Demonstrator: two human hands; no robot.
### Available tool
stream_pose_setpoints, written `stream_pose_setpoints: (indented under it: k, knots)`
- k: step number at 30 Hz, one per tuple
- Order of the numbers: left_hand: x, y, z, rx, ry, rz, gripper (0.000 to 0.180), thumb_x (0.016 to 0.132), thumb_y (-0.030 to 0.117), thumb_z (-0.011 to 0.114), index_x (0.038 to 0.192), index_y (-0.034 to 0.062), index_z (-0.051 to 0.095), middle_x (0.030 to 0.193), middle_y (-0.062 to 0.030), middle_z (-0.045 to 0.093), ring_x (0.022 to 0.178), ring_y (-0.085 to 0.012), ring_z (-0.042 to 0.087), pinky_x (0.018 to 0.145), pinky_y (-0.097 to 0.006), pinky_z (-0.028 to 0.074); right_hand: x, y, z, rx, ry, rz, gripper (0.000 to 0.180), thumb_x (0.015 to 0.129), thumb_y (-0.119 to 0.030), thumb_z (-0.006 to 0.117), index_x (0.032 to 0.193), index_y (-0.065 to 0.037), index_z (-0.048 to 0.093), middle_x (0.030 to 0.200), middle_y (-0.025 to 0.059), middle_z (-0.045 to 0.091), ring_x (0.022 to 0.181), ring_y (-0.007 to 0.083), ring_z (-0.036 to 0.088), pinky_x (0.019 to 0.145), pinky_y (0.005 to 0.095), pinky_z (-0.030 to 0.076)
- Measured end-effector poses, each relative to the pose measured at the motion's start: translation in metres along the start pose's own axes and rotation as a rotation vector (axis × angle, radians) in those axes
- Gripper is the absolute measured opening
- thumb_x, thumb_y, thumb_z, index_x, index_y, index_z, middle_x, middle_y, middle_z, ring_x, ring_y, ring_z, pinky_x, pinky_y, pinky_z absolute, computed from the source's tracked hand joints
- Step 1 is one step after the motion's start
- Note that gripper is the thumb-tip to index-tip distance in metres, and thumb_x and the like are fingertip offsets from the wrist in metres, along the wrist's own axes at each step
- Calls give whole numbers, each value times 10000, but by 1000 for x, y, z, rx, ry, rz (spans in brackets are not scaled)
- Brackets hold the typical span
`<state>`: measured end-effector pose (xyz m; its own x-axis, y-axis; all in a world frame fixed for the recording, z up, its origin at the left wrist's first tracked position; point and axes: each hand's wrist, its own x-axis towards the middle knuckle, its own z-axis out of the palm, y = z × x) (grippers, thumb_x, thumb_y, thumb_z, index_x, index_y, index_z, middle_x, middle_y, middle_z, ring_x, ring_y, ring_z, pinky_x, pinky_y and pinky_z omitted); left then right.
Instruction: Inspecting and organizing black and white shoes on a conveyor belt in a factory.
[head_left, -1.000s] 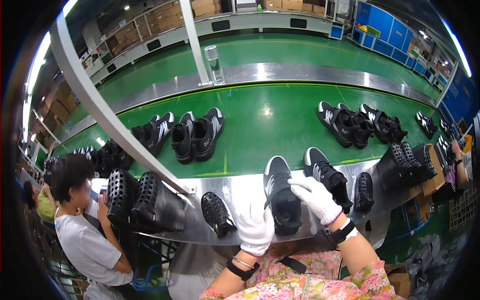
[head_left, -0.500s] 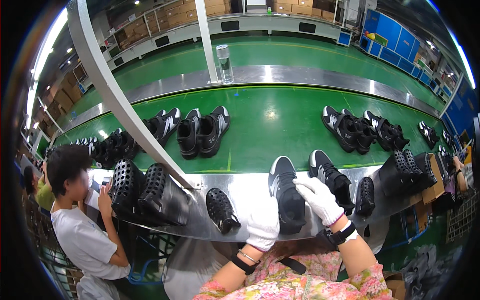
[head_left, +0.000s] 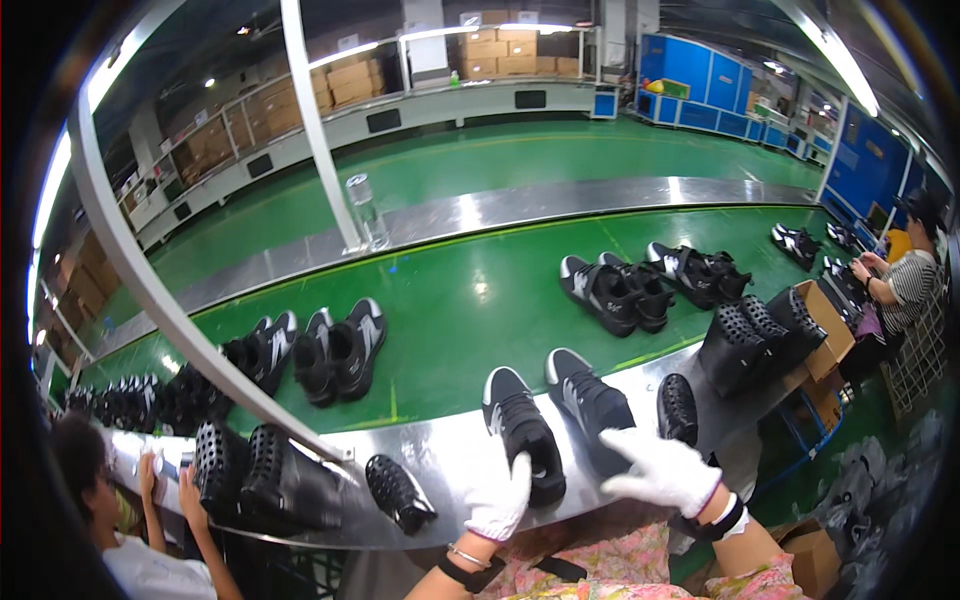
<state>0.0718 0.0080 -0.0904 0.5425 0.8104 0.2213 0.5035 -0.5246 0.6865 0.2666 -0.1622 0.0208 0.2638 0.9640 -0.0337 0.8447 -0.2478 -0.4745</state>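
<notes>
Two black sneakers with white toe tips stand side by side in front of me on the metal ledge, toes pointing away: the left sneaker [head_left: 520,425] and the right sneaker [head_left: 582,395]. My white-gloved left hand [head_left: 498,498] is beside the left sneaker's heel, its thumb up against or very near the collar. My right hand [head_left: 665,470], also gloved, is open with fingers stretched toward the right sneaker's heel; whether it touches cannot be made out. A black perforated shoe-shaped form [head_left: 398,492] lies left of the pair, and a similar form [head_left: 678,408] lies to the right.
Beyond the metal ledge [head_left: 440,445], a green belt [head_left: 470,300] carries several more sneakers [head_left: 342,350]. Tall black perforated forms [head_left: 735,345] stand at right by a cardboard box [head_left: 825,330], others [head_left: 222,465] at left by a post [head_left: 180,310]. Co-workers are at both sides.
My right hand has left the top of the left sneaker and moved right, behind the right sneaker. My left hand stays beside the left sneaker. The view has turned to the right.
</notes>
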Motion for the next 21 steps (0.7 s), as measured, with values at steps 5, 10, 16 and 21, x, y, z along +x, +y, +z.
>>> stream_pose_setpoints:
  k: [5,10,16,21]
  knots:
    - [17,16,41,13,-66,77,605,1009,396,544,1393,-70,518,1374,-334,538,1254,-490,524,1101,-517,385,30,-28,15,-165,-146,42,665,865,-536,696,1383,-149,541,1175,264,584,963,450,663,822,502,551]
    - [-6,10,15,-239,30,156,378,941,207,681,1206,-57,624,1054,-264,660,910,-453,635,814,-514,511,89,-9,36,-262,18,-88,329,911,-399,663,1079,-116,650,981,213,570,731,388,651,636,494,537]
    - [-59,-40,8,270,189,405,397,919,201,709,1211,-61,653,1192,-257,674,1128,-415,641,1033,-515,473,208,-38,55,-204,99,-155,320,915,-316,668,1092,-50,634,1038,254,590,825,398,686,718,474,570]
    - [-57,-46,23,243,238,436,278,861,110,720,1095,-40,709,1104,-231,707,1024,-420,676,948,-514,527,286,-25,71,42,134,-35,402,937,-357,634,1171,-34,580,1159,299,552,981,470,648,880,508,537]
